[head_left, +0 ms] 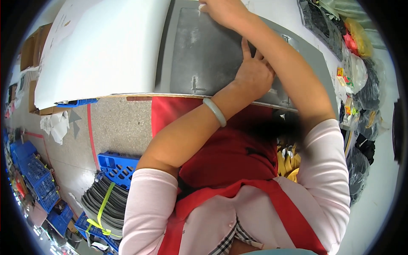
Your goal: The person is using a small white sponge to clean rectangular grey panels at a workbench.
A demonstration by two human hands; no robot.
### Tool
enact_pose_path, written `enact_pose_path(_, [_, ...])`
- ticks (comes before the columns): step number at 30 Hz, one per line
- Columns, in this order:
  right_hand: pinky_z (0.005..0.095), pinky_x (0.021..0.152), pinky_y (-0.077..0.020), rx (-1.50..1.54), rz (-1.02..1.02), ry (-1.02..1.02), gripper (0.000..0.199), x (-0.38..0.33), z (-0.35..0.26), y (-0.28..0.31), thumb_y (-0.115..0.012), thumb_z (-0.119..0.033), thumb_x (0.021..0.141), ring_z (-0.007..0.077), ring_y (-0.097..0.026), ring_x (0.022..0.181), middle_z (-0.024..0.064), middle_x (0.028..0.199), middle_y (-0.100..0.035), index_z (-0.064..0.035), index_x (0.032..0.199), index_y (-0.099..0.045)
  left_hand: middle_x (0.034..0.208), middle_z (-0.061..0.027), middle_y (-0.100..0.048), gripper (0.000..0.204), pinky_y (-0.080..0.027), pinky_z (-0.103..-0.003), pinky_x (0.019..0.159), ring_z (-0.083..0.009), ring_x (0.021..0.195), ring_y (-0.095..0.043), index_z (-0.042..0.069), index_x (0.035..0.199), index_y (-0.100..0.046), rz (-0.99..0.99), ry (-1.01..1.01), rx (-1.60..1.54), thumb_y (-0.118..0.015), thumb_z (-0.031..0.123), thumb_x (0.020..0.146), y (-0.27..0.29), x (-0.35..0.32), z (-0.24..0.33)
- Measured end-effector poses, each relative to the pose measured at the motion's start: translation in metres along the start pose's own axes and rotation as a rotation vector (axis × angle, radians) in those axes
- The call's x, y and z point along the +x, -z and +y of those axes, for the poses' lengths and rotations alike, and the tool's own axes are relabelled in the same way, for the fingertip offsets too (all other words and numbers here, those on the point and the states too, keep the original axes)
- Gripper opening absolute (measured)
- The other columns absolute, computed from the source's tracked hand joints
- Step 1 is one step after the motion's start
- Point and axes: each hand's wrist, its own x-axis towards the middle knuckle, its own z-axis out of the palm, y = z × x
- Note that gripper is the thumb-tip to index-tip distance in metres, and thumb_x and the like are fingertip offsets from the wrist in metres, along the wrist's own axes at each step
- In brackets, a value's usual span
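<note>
A flat grey panel (187,46) with a darker, scuffed rectangular middle and small corner marks lies on the table before me. My left hand (255,76), with a pale bangle (214,112) on its wrist, rests on the panel. Its fingers are stretched out and apart, partly under my right forearm. That forearm crosses above it, reaching up and to the left. At the top edge of the view my right hand (223,12) is closed over the panel's far part. A small white bit (203,7) shows at its fingertips; what it is cannot be made out.
A large white sheet (106,46) curves over the table's left side, beside the panel. Bundled dark strips (106,199) with a yellow-green tie and blue crates (117,165) stand lower left. Cardboard boxes (36,46) are far left. Plastic-wrapped dark bags (367,89) line the right side.
</note>
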Motion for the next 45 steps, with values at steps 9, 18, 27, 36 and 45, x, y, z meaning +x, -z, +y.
enact_pose_path(9, [0.0320,0.050,-0.0529,0.650,-0.010,-0.510,0.014,-0.004,0.000,-0.002,-0.065,-0.006,0.090,0.0186,-0.064,0.058,0.0124,0.070,-0.066,0.0065,0.093,-0.063,0.146,-0.0188,-0.051,0.050,-0.016,-0.083,0.107,-0.0392,0.139,-0.042,0.003,0.141,-0.054,-0.013,0.014,-0.017,-0.053,0.029,0.099,-0.002,0.005,0.003])
enact_pose_path(18, [0.0297,0.058,-0.0548,0.713,-0.238,-0.563,0.021,-0.041,-0.014,0.022,-0.068,-0.013,0.092,0.0165,-0.067,0.066,0.0110,0.085,-0.071,0.0038,0.105,-0.065,0.149,-0.0174,-0.049,0.049,-0.014,-0.081,0.109,-0.0369,0.139,-0.042,0.003,0.141,-0.054,-0.009,0.054,-0.102,-0.050,0.028,0.099,-0.004,0.006,0.004])
enact_pose_path(27, [0.0317,0.071,-0.0572,0.667,-0.544,-0.445,0.015,-0.101,-0.108,0.042,-0.065,-0.019,0.092,0.0071,-0.058,0.056,0.0022,0.065,-0.064,-0.0054,0.098,-0.062,0.136,-0.0175,-0.057,0.041,-0.014,-0.081,0.110,-0.0433,0.140,-0.041,0.008,0.120,-0.066,0.090,0.044,-0.201,-0.057,0.035,0.091,-0.013,0.003,0.000])
enact_pose_path(36, [0.0567,0.113,-0.0288,0.637,-0.543,-0.321,0.025,-0.111,-0.105,0.044,-0.064,-0.036,0.094,0.0147,-0.066,0.070,-0.0011,0.074,-0.070,-0.0139,0.106,-0.067,0.140,-0.0167,-0.055,0.045,-0.014,-0.077,0.113,-0.0425,0.143,-0.038,0.010,0.128,-0.064,0.040,0.043,-0.150,-0.056,0.037,0.092,-0.019,0.003,0.004])
enact_pose_path(45, [0.0422,0.077,-0.0502,-0.034,-0.192,-0.174,0.022,-0.133,-0.123,0.034,-0.067,-0.028,0.092,0.0326,-0.067,0.086,0.0093,0.092,-0.072,-0.0069,0.096,-0.068,0.140,-0.0072,-0.056,0.034,-0.016,-0.076,0.115,-0.0339,0.144,-0.038,0.014,0.124,-0.067,0.037,0.098,-0.091,-0.059,0.028,0.094,-0.013,0.006,0.010])
